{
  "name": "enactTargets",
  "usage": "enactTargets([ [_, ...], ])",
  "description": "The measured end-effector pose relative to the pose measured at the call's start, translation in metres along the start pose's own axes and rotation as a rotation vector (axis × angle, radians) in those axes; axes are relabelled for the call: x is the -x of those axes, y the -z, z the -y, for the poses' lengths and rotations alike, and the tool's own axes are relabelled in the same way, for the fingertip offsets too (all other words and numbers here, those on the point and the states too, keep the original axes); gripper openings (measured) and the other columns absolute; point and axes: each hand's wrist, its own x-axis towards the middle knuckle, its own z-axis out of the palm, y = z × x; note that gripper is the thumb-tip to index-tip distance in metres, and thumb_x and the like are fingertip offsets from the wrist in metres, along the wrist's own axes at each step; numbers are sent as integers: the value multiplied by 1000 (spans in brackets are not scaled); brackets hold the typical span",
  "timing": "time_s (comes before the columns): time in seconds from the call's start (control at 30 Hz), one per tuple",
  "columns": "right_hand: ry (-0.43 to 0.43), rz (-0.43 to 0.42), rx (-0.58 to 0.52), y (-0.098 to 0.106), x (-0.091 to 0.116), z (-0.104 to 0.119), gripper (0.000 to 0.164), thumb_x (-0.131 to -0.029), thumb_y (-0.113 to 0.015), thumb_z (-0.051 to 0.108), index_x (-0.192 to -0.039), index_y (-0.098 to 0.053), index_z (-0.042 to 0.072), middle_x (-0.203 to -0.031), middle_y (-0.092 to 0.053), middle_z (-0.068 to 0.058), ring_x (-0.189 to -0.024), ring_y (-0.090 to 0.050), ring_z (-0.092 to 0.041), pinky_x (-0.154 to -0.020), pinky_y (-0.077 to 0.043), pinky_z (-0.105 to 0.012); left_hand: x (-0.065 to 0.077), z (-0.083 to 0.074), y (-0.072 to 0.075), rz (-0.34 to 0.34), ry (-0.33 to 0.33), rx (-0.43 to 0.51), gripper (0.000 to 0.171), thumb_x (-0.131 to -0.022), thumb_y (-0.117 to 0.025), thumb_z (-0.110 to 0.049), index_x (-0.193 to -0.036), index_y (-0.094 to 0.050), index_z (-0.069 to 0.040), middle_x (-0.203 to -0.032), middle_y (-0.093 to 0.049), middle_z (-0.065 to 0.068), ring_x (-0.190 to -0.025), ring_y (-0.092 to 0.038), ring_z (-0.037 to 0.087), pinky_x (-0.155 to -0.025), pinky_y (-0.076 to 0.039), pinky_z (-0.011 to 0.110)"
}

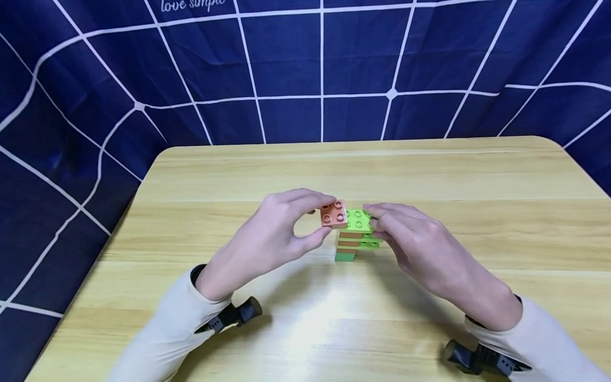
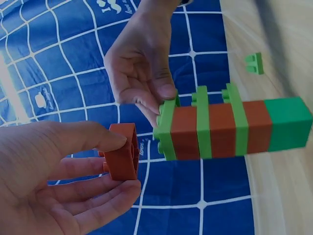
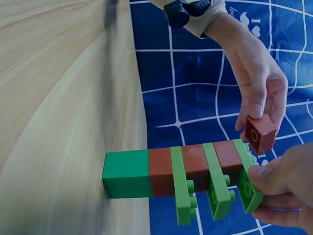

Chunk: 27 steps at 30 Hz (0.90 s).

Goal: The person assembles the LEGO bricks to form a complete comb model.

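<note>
My left hand (image 1: 274, 236) pinches a reddish-orange four-stud brick (image 1: 333, 214) between thumb and fingers, hollow underside facing the tower in the left wrist view. Beside it stands a tower with a dark green block (image 3: 125, 174) at its base on the table. Above that, red blocks (image 2: 221, 131) alternate with thin light green plates (image 2: 202, 122) that jut out toward the right. With thumb and fingers, my right hand (image 1: 422, 246) grips the jutting end of the topmost light green plate (image 1: 358, 219). The held brick overlaps this plate's left edge in the head view.
A light green studded piece (image 2: 255, 63) lies on the wooden table (image 1: 215, 180), apart from the tower. Behind the table hangs a dark blue cloth (image 1: 286, 63) with white lines. Each wrist wears a black strap with a camera (image 1: 229, 317).
</note>
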Motion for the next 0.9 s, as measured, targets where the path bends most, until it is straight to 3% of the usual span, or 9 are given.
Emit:
enactTargets([
  [0.07, 2, -1, -11, 1, 1, -1, 6, -95, -58, 2, -89, -60, 2, -113, -67, -19, -100, -66, -33, -87, -56, -42, -5, -2, -3, 7, -13, 10, 31, -84, -73, -7, -113, -67, 2, -107, -70, 9, -91, -66, 15, -82, -53, 16],
  [0.17, 1, -3, -27, 2, 2, -1, 26, -73, -72, -17, -89, -61, 1, -112, -67, -19, -100, -66, -33, -87, -56, -41, -12, -4, -8, 31, -24, 25, 30, -86, -72, -7, -114, -67, 3, -107, -70, 8, -93, -66, 15, -85, -52, 14],
  [0.2, -2, -3, -34, 2, 3, -1, 20, -78, -70, -13, -89, -61, 1, -112, -68, -19, -101, -66, -33, -87, -56, -41, -13, -4, -9, 39, -26, 29, 30, -86, -71, -7, -114, -67, 3, -107, -70, 9, -94, -66, 15, -86, -51, 14],
  [0.4, -5, 6, -62, 3, 2, -1, 16, -82, -68, -10, -87, -61, 3, -112, -68, -18, -105, -64, -34, -89, -55, -43, -18, -3, -13, 61, -20, 30, 31, -87, -70, -9, -115, -66, 5, -109, -70, 12, -97, -67, 18, -88, -53, 18],
  [0.47, -1, 4, -64, 2, 0, 0, 29, -71, -71, -19, -86, -60, 3, -111, -68, -17, -104, -65, -34, -89, -56, -44, -17, -1, -13, 65, -12, 30, 32, -88, -70, -9, -116, -65, 5, -110, -70, 12, -99, -67, 18, -89, -53, 19],
  [0.57, 3, 4, -70, 0, 0, 0, 34, -67, -72, -22, -85, -59, 3, -110, -69, -17, -102, -65, -35, -87, -56, -45, -14, 0, -14, 79, -5, 35, 33, -88, -70, -9, -117, -65, 6, -110, -69, 13, -101, -67, 19, -91, -53, 20],
  [0.7, 5, 10, -78, -1, 0, -1, 25, -75, -66, -18, -85, -58, 3, -110, -68, -18, -103, -64, -36, -88, -56, -45, -13, 1, -17, 76, -3, 44, 38, -88, -69, -8, -123, -61, 6, -110, -69, 12, -101, -67, 19, -91, -52, 19],
  [0.77, 3, 11, -80, -1, 0, -2, 10, -90, -60, -6, -85, -57, 3, -109, -67, -17, -104, -64, -36, -89, -55, -45, -14, 1, -18, 65, -8, 47, 37, -88, -69, -7, -122, -61, 5, -110, -69, 11, -100, -66, 17, -90, -51, 17],
  [0.9, 10, -10, -76, -1, -1, -4, 25, -103, -44, 14, -87, -60, 2, -107, -67, -16, -103, -64, -35, -90, -54, -42, -15, 1, -20, 50, -17, 51, 28, -87, -70, -5, -113, -64, 2, -107, -70, 8, -99, -66, 15, -91, -50, 15],
])
